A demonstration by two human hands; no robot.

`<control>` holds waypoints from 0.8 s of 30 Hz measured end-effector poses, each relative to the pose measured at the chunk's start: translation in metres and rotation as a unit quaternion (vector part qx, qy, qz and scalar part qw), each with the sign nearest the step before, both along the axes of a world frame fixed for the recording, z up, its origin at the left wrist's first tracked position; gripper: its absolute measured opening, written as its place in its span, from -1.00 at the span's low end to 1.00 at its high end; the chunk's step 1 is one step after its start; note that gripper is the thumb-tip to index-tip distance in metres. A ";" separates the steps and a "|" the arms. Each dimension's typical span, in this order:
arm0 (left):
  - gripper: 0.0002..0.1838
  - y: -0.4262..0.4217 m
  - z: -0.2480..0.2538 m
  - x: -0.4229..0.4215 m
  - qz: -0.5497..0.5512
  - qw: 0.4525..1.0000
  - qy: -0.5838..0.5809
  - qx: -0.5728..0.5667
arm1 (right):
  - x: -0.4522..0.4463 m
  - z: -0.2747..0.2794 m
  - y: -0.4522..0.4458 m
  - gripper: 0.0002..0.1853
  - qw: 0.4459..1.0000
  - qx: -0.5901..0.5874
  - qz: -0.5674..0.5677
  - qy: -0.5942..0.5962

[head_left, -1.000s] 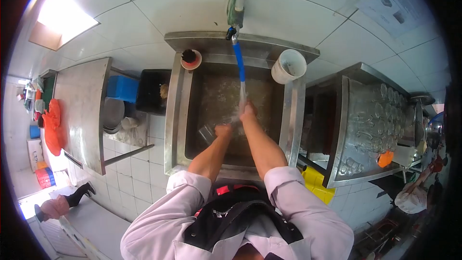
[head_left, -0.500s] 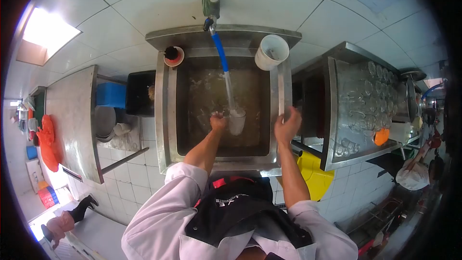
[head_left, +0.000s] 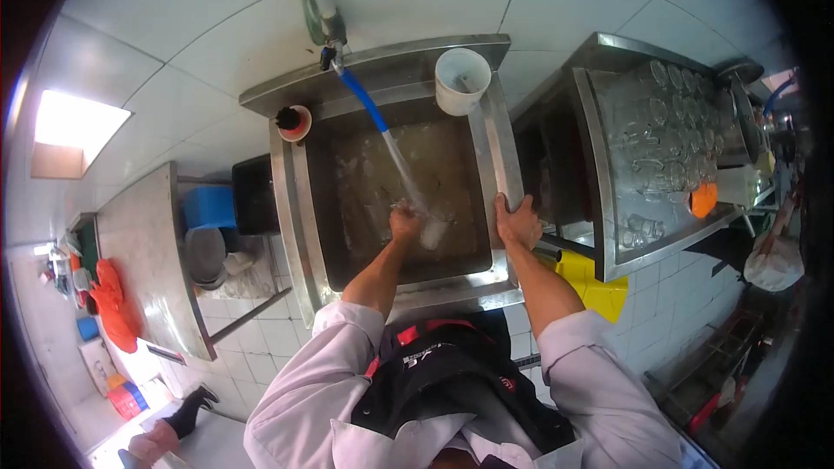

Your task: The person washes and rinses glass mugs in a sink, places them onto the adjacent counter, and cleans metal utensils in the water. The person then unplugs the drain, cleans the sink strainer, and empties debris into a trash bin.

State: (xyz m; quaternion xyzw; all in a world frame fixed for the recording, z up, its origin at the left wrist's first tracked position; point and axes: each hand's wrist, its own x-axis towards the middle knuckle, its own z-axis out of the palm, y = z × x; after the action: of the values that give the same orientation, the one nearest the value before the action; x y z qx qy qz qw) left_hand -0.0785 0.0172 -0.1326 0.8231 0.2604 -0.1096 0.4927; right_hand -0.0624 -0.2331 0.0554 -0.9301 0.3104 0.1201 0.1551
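Left hand (head_left: 405, 223) curled closed on clear glass (head_left: 432, 233), over sink (head_left: 495, 143), under stream from blue rubbery hose (head_left: 363, 100). Right hand (head_left: 519, 224) half open on sink rim, nothing picked up. Glass looks mid-rinse. Handled glass mugs (head_left: 665, 175) on steel bench (head_left: 594, 165) maybe done; murky water hides what's left.

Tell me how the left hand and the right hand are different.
The left hand is over the sink; the right hand rests on the sink's right rim. The left hand holds a glass in running water; the right hand holds none. Both are bare, below rolled-up sleeves.
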 end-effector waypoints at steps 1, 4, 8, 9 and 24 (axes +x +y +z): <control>-0.61 0.000 0.005 0.003 -0.018 1.000 0.000 0.024 | 0.003 0.001 -0.001 -0.22 1.000 -0.001 0.001 0.007; -0.61 -0.001 -0.003 -0.001 -0.020 0.999 -0.035 -0.004 | 0.007 0.008 0.001 -0.21 0.999 0.010 -0.013 0.028; -0.65 -0.008 0.041 -0.017 -0.057 0.996 0.048 0.041 | 0.009 0.001 -0.001 -0.19 0.999 -0.006 -0.011 0.038; -0.66 -0.007 0.032 -0.024 -0.058 0.998 0.020 0.005 | 0.008 -0.006 -0.002 -0.21 0.999 -0.022 -0.009 0.025; -0.77 -0.023 -0.033 -0.021 -0.285 0.956 0.002 -0.071 | 0.009 -0.006 0.001 -0.28 1.000 -0.023 -0.014 0.000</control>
State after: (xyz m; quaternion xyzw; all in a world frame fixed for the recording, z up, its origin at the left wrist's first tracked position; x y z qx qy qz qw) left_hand -0.0995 -0.0061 -0.1656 0.8256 0.0073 -0.2653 0.4980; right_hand -0.0535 -0.2321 0.0496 -0.9291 0.3256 0.1109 0.1358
